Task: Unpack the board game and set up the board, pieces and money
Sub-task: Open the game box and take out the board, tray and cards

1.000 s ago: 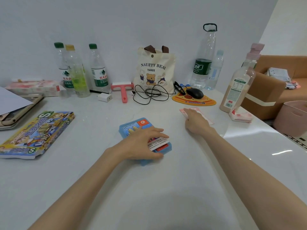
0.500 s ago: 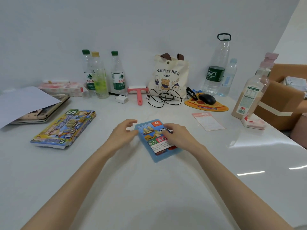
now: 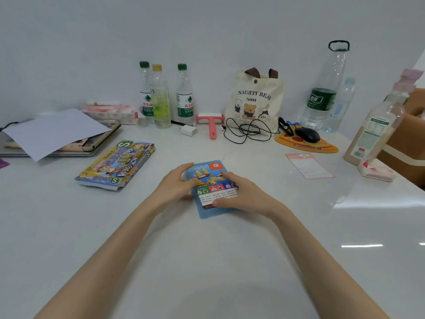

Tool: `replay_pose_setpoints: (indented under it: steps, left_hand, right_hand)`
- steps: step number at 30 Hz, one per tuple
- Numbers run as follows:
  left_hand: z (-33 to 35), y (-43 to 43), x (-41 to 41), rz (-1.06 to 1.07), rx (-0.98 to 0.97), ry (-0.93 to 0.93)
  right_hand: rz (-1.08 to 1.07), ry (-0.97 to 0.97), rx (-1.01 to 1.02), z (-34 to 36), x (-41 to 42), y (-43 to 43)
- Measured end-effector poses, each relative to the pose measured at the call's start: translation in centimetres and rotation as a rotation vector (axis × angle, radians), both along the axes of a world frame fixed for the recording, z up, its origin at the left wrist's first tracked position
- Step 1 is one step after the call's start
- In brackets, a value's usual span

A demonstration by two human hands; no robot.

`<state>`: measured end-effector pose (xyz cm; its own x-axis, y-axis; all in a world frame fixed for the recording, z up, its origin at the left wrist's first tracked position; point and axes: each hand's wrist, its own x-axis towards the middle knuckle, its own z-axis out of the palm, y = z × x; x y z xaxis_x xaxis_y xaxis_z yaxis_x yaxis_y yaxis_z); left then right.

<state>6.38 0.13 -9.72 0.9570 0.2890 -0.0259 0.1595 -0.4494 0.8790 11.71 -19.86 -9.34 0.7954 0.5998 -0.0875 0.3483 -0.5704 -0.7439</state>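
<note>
A pale bare wall (image 3: 115, 31) rose behind a glossy white table (image 3: 207, 261) that filled the view. Both forearms reached in from the near edge. Left of the hands and slightly beyond them lay the colourful game box (image 3: 117, 164), flat and well apart from the grip. Between the hands sat a blue tray (image 3: 209, 214) with a stack of cards (image 3: 211, 180) in it.

The left hand (image 3: 174, 187) gripped the tray's left edge, fingers curled round it. The right hand (image 3: 243, 194) cupped the cards from the right, with fingers bent over the top card and thumb at the stack's near end. Whether it pressed or lifted could not be told.

Beyond the grip, against the wall, stood a cream tote bag (image 3: 253, 100) and a tall clear bottle (image 3: 324, 93). A pink slip (image 3: 308, 165) lay flat to the right of the right hand, apart from it. Farther right and beyond was a black mouse (image 3: 307, 134).
</note>
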Motion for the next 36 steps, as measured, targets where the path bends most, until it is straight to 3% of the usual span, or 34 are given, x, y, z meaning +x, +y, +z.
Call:
replay_pose_setpoints:
  steps: [6, 10, 13, 17, 23, 26, 30, 36]
  left_hand:
    - [-0.1, -0.7, 0.7, 0.015, 0.015, -0.021]
    - [-0.7, -0.6, 0.7, 0.043, -0.057, -0.061]
    - [-1.3, -0.3, 0.8, 0.063, -0.159, -0.076]
    - [-0.6, -0.8, 0.6, 0.077, -0.303, -0.110]
    - [0.0, -0.7, -0.3, 0.113, -0.306, -0.220]
    - [0.3, -1.0, -0.5, 0.052, -0.350, -0.239]
    - [-0.2, -1.3, -0.1, -0.033, -0.222, -0.216]
    - [-2.6, -1.6, 1.3, -0.127, 0.235, -0.201]
  right_hand:
    - [0.075, -0.289, -0.167, 0.3, -0.1, -0.4]
    - [0.029, -0.505, -0.380, 0.4, 0.0, -0.2]
    - [0.024, -0.674, -0.409, 0.2, -0.1, -0.4]
    - [-0.038, -0.607, -0.268, -0.6, 0.3, -1.0]
    - [-0.354, -0.469, 0.364, 0.8, 1.0, -1.7]
    - [-0.379, -0.348, 0.525, 1.8, 1.0, -1.7]
    - [-0.368, -0.363, 0.527, 2.7, 1.4, -1.6]
    - [-0.287, -0.380, 0.395, 3.0, 1.2, -1.4]
